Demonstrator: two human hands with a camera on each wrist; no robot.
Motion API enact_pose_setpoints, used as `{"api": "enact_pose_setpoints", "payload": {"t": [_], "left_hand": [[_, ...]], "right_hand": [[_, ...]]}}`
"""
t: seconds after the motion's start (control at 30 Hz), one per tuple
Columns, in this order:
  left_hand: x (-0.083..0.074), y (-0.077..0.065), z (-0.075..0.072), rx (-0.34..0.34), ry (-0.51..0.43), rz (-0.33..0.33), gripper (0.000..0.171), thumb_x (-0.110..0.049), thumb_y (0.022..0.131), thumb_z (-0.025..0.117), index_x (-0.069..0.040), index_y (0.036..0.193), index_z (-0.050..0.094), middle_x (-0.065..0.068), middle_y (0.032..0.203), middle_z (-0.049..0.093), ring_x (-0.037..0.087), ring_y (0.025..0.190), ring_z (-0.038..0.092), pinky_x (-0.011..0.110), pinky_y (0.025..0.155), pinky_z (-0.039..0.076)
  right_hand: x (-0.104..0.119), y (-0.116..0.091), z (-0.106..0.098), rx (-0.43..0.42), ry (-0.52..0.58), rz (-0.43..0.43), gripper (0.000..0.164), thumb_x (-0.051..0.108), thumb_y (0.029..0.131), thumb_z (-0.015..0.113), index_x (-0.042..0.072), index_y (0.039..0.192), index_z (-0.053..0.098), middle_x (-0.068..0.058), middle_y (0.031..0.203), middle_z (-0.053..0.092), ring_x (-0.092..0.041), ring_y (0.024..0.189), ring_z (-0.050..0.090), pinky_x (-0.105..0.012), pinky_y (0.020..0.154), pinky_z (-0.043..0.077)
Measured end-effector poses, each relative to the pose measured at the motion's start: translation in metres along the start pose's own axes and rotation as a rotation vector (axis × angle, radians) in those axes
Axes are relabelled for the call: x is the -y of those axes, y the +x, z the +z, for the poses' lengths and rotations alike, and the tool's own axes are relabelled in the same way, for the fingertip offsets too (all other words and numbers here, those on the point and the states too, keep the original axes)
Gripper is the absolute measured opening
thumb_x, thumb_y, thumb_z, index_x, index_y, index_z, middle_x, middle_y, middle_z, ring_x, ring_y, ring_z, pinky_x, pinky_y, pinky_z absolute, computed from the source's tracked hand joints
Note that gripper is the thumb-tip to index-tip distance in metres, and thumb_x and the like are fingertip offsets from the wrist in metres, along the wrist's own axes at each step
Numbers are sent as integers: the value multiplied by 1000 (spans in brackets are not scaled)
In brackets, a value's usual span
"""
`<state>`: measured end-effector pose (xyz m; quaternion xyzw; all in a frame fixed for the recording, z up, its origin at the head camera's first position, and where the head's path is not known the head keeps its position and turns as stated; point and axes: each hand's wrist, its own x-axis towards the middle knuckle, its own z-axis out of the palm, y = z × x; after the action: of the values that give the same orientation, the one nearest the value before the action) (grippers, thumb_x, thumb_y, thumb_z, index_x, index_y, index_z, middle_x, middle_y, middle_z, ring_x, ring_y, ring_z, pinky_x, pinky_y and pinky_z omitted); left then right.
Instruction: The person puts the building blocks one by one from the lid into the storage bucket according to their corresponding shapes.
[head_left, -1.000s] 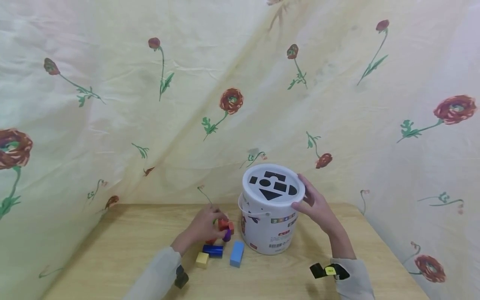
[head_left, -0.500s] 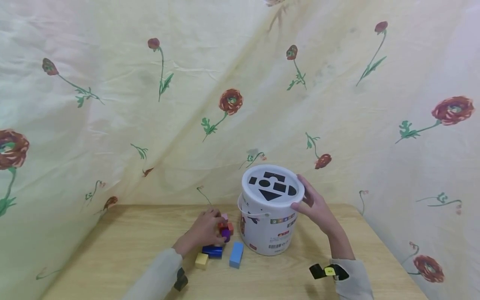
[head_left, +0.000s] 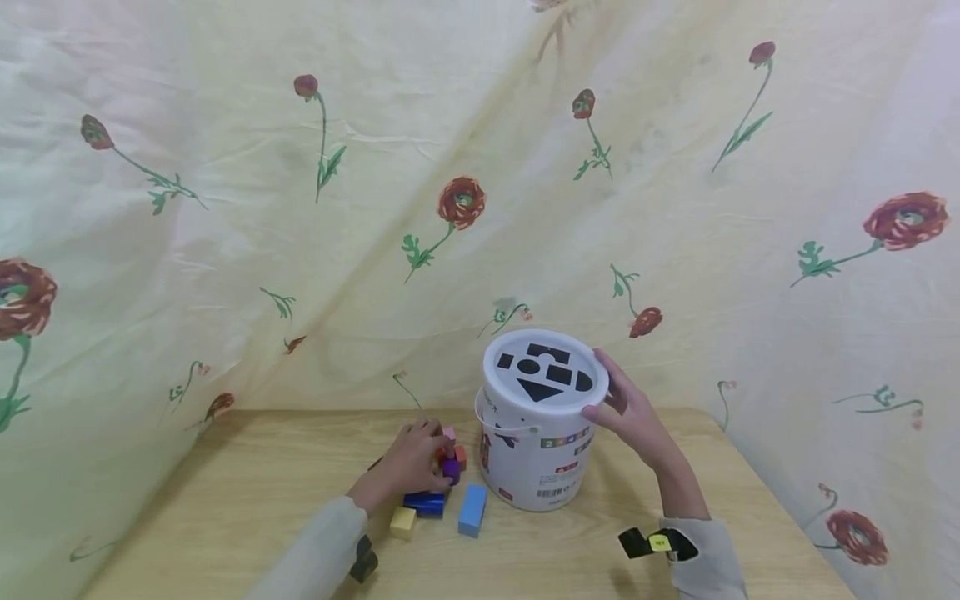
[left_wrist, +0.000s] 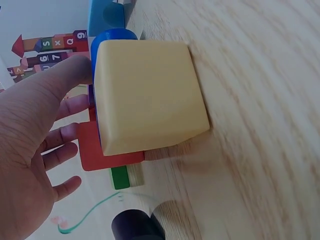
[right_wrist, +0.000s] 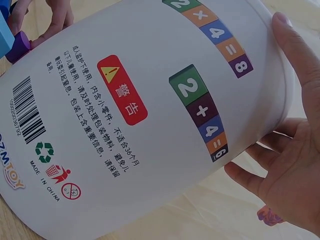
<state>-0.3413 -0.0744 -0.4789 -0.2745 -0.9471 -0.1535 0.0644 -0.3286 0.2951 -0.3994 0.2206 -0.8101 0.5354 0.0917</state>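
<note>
A white toy bucket [head_left: 536, 471] stands on the wooden table, its lid [head_left: 577, 360] cut with dark shaped holes. My right hand [head_left: 636, 423] grips the lid's rim at the right, thumb in front and fingers behind. To the bucket's left, my left hand [head_left: 408, 458] reaches into a group of blocks and pinches a purple cylinder block [head_left: 451, 472] between thumb and fingers. Red blocks [head_left: 461, 457] and a pink block [head_left: 450, 433] lie close by its fingertips. In the left wrist view a yellow block [left_wrist: 145, 95] covers part of the fingers' work.
Nearer the front lie a dark blue cylinder [head_left: 425, 504] and a light blue block [head_left: 472, 510]. The left wrist view also shows a green block [left_wrist: 120, 177] and a dark cylinder [left_wrist: 132, 225]. Flowered cloth [head_left: 360, 275] hangs behind the table.
My left hand's fingers have shifted slightly among the blocks, with the pink block coming into sight. My right hand and the bucket have stayed in place.
</note>
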Motion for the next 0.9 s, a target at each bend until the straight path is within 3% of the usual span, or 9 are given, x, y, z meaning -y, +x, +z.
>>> {"api": "enact_pose_setpoints", "payload": {"t": [0.37, 0.9], "left_hand": [[1, -1, 1, -24, -18, 26, 38, -37, 75, 88, -13, 101, 74, -1, 101, 55, 17, 97, 45, 42, 87, 43], [0, -1, 0, -14, -37, 17, 34, -35, 75, 88, -14, 98, 73, -2, 100, 54, 17, 97, 44, 43, 88, 43]], "right_hand": [[1, -1, 0, 11, 26, -10, 91, 12, 93, 69, 20, 165, 13, -12, 171, 18, -50, 152, 22, -72, 114, 26], [1, -1, -1, 10, 25, -19, 91, 13, 93, 69, 20, 165, 14, -12, 171, 18, -50, 152, 23, -72, 114, 25]]}}
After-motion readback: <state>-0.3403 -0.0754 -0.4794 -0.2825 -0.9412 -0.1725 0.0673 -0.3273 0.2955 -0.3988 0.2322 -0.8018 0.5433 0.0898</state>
